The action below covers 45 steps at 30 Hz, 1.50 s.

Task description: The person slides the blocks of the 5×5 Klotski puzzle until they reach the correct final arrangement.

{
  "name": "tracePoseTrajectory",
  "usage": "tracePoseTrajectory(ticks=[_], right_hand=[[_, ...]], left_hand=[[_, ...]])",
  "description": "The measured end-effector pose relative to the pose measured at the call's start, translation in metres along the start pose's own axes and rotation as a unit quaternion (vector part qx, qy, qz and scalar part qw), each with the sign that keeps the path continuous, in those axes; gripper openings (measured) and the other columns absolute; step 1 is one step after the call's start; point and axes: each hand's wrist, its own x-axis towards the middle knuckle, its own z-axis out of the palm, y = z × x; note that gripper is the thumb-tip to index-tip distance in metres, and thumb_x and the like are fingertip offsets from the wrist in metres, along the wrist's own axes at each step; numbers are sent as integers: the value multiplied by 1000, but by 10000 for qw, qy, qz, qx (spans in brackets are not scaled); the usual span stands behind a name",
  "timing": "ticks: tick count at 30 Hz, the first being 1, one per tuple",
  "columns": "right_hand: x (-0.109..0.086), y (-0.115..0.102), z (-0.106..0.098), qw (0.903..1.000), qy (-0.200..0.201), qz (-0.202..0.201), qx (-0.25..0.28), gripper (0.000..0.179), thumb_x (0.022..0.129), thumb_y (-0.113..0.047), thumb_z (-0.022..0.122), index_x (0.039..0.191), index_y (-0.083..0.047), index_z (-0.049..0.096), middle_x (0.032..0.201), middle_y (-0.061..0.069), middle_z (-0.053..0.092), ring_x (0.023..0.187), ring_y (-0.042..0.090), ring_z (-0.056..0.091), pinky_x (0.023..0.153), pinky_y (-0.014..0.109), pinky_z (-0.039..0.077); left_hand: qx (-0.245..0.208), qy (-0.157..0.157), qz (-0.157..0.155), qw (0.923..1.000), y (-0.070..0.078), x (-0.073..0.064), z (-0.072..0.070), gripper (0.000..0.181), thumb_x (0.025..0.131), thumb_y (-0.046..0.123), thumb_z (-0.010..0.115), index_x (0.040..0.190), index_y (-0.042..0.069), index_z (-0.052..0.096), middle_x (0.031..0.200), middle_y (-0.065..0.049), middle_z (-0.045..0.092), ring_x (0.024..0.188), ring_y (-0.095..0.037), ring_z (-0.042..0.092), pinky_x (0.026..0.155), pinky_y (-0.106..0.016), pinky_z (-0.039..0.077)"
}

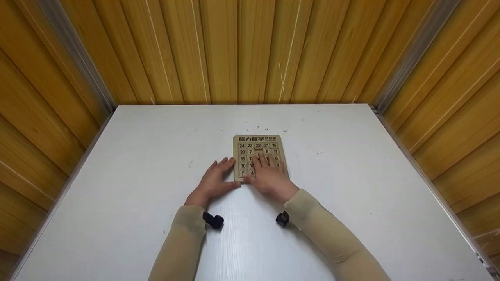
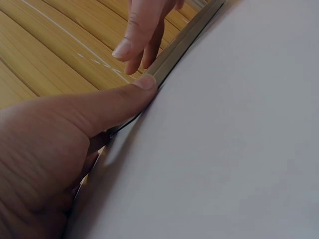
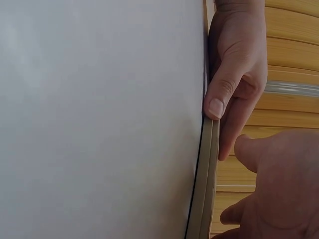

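Number board (image 1: 236,151) braced at one corner, fingered from above

Yellow-brown, wood-patterned walls (image 1: 218,50), ribbed and streaked with gloss, close in three sides of a smooth white table (image 1: 97,187). Two tan sleeves (image 1: 175,242) of close-fitting cloth angle inward from the near side, so that both hands meet at the board. That thin, round-cornered rectangle lies flat about midway across the table, its printed heading at the far end, so its numbers read upright for the person. The right hand (image 1: 269,179) is unclenched and clasps nothing; its spread fingers rest on the board's face, apparently to bear on the tiles (image 1: 275,152). The left hand (image 1: 213,182) is unclenched too, fingertips along the left edge and thumb against the near edge, seemingly to stop the board skidding on the slick surface. A dark device (image 1: 215,221) sits at the left wrist, a second dark device (image 1: 282,219) at the right. The tiles are small wood-toned squares with dark numerals; beneath tile 22 (image 1: 258,145) shows a narrow, darker gap (image 1: 258,149)
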Motion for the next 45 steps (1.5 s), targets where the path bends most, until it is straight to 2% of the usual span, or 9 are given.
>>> tracePoseTrajectory(ticks=[7,15,20,25,31,36,45], right_hand=[[6,1,-1,10000,62,11,-13,86,101,-69,38,167,-18,13,175,10,4,161,41,-2,126,73,-1],[10,1,-1,10000,49,34,-61,87,102,-69,38,167,-18,10,175,10,1,161,41,-3,127,72,-1],[1,3,2,9998,123,-117,-46,87,102,-68,36,167,-17,8,175,12,0,161,41,-3,127,72,-1],[-15,3,4,9997,-24,-241,6,88,103,-67,37,167,-17,5,174,13,-1,161,41,-5,127,72,-2],[-30,1,5,9995,-142,-295,-19,85,103,-65,40,167,-15,12,174,17,7,161,44,2,124,77,3],[-35,-3,6,9994,-123,-302,-142,86,103,-65,40,167,-14,13,173,18,9,160,45,3,123,78,5],[-34,-4,4,9996,-181,-217,-76,86,102,-65,41,167,-15,12,173,17,7,160,45,2,124,77,2]], left_hand=[[72,20,84,9999,0,0,1,87,85,34,84,156,7,42,163,-8,43,157,-26,31,135,-44,13],[-49,-1,87,10000,1,-1,1,86,85,33,83,156,8,42,163,-9,42,158,-27,30,135,-45,11],[-83,7,50,10000,2,-1,1,87,85,34,84,156,9,42,164,-8,41,158,-27,30,135,-46,11],[-119,-1,-78,9999,1,-1,1,88,84,34,84,157,11,42,165,-4,40,159,-24,28,135,-45,10],[-170,12,-223,9996,1,-1,1,88,83,34,85,157,14,42,165,-4,40,159,-26,27,134,-49,13],[-183,-3,-265,9995,1,0,1,88,83,34,85,158,14,41,165,-4,40,159,-25,26,134,-49,12],[-119,-24,-83,9999,-1,0,2,87,84,35,84,157,12,41,165,-5,40,159,-25,27,135,-47,10]])
